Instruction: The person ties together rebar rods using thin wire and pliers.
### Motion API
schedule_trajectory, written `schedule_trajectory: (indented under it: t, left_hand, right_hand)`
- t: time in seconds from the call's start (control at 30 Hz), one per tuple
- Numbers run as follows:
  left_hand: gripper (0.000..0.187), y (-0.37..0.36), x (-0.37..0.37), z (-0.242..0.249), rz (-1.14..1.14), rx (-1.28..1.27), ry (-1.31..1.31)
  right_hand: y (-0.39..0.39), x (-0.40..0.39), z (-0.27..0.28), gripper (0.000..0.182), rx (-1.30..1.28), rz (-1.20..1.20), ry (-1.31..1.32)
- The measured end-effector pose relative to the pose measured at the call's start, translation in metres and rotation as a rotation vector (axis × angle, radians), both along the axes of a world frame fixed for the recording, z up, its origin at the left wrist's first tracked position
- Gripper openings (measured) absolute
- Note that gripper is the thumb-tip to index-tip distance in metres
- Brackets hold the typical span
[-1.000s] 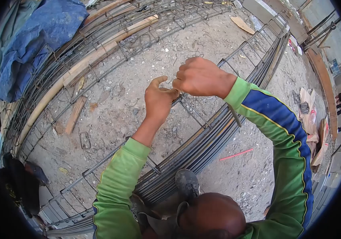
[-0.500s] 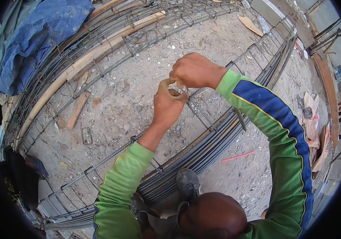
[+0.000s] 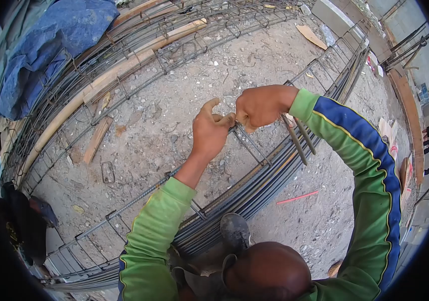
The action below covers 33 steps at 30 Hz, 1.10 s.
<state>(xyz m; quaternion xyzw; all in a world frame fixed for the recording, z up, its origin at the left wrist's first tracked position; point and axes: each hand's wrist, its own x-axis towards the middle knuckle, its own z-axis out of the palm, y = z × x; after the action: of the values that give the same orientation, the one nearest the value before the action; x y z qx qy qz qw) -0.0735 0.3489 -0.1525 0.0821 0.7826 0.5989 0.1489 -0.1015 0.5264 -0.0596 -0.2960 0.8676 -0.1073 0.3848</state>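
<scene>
My left hand [image 3: 208, 131] is over the near bar of a long rebar cage [image 3: 250, 144], index finger raised, its other visible fingertips pressed together at the bar. What they pinch is too small to make out. Just to the right, my right hand [image 3: 262, 108] is closed in a fist, fingertips pointing down beside the left fingertips. Two dark handles of a tool [image 3: 296, 141] jut out below the right hand and wrist; its head is hidden. Long steel bars [image 3: 269, 176] lie bundled along the cage's near side.
More rebar cages with a wooden pole [image 3: 59, 125] curve across the upper left, beside a blue tarp [image 3: 56, 42]. A person's head [image 3: 267, 271] and a boot [image 3: 235, 232] show at the bottom. A red stick [image 3: 297, 197] lies on the rubble ground, and a plank [image 3: 409, 120] at right.
My right hand has moved right and slightly down, away from the left hand's raised finger. Both tool handles now show below it. My left hand has barely shifted.
</scene>
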Motion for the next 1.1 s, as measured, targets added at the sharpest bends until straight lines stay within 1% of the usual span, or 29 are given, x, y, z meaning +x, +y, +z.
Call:
schedule_trajectory:
  t: [0.03,0.1,0.13,0.17,0.2,0.23,0.27,0.33,0.37,0.43,0.47,0.53,0.57,0.63,0.7,0.73,0.77,0.8,0.83,0.87,0.9,0.93,0.97,1.03,1.1]
  left_hand:
    - [0.049,-0.003,0.000,0.002,-0.045,0.031,-0.042]
    - [0.049,-0.005,-0.002,0.005,-0.056,0.067,-0.058]
    - [0.048,-0.006,-0.002,0.006,-0.066,0.101,-0.083]
    - [0.048,-0.008,0.000,0.005,-0.072,0.099,-0.079]
    - [0.048,-0.008,0.001,0.004,-0.064,0.083,-0.010]
    - [0.048,-0.008,0.003,0.004,-0.055,0.067,0.059]
    - [0.048,-0.008,0.007,0.007,-0.059,0.069,0.063]
    - [0.047,-0.010,0.023,0.012,-0.052,-0.087,0.102]
    - [0.047,-0.013,0.033,0.011,-0.069,-0.090,0.109]
    - [0.047,-0.019,0.057,0.009,-0.019,-0.273,0.657]
    - [0.047,-0.019,0.068,0.013,-0.031,-0.268,0.667]
    - [0.052,-0.014,0.084,0.023,-0.156,-0.180,0.182]
    - [0.052,-0.009,0.087,0.023,-0.161,-0.180,0.193]
    - [0.058,0.003,0.089,0.018,-0.117,-0.163,0.016]
    - [0.062,0.004,0.085,0.006,-0.112,-0.170,0.057]
    - [0.065,0.009,0.084,0.002,-0.114,-0.168,0.085]
    - [0.065,0.012,0.080,-0.001,-0.138,-0.176,0.044]
    - [0.064,0.011,0.082,-0.009,-0.144,-0.134,0.105]
    - [0.062,0.014,0.081,-0.015,-0.124,-0.080,0.078]
    - [0.062,0.011,0.074,-0.045,-0.117,0.007,0.006]
    - [0.062,0.015,0.082,-0.023,-0.112,-0.026,0.029]
    - [0.063,0.020,0.087,-0.015,-0.108,-0.052,0.024]
    - [0.064,0.022,0.089,-0.009,-0.083,-0.090,0.019]
    - [0.064,0.026,0.099,0.004,-0.078,-0.104,0.065]
    - [0.064,0.026,0.098,0.002,-0.056,-0.137,0.102]
  right_hand:
    - [-0.001,-0.001,-0.001,0.015,0.000,-0.004,0.004]
    - [-0.001,-0.005,-0.015,0.018,-0.333,-0.795,-0.397]
    - [-0.004,-0.014,-0.034,0.020,-0.421,-1.030,-0.465]
    - [0.007,-0.020,-0.068,0.020,-0.426,-1.035,-0.461]
    - [0.022,-0.025,-0.107,0.019,-0.576,-0.955,-0.412]
    - [0.030,-0.027,-0.124,0.017,-0.721,-0.869,-0.361]
    - [0.029,-0.018,-0.111,0.017,-0.722,-0.872,-0.355]
    - [0.018,0.015,-0.058,0.041,-0.768,-0.982,-0.370]
    - [0.018,0.029,-0.040,0.041,-0.778,-0.995,-0.361]
    - [0.025,0.059,-0.016,0.045,-0.620,-1.254,0.069]
    - [0.038,0.075,-0.015,0.044,-0.657,-1.237,0.190]
    - [0.051,0.111,0.003,0.037,-0.453,-1.266,0.354]
    - [0.055,0.128,0.000,0.037,-0.459,-1.269,0.364]
    - [0.057,0.160,-0.018,0.029,-0.538,-1.377,0.625]
    - [0.058,0.187,-0.043,0.026,-0.368,-1.273,0.923]
    - [0.057,0.200,-0.056,0.030,-0.306,-1.220,1.010]
    - [0.052,0.210,-0.067,0.035,-0.214,-1.173,1.097]
    - [0.042,0.218,-0.073,0.050,-0.087,-1.279,1.033]
    - [0.034,0.222,-0.079,0.058,-0.006,-1.293,1.051]
    - [0.027,0.222,-0.071,0.062,0.031,-1.333,0.968]
    - [0.024,0.220,-0.077,0.061,0.087,-1.366,0.945]
    - [0.025,0.220,-0.082,0.061,0.121,-1.384,0.915]
    - [0.027,0.222,-0.080,0.061,0.151,-1.407,0.938]
    - [0.024,0.220,-0.075,0.059,0.039,-1.398,0.972]
    - [0.027,0.221,-0.076,0.059,0.049,-1.392,0.965]
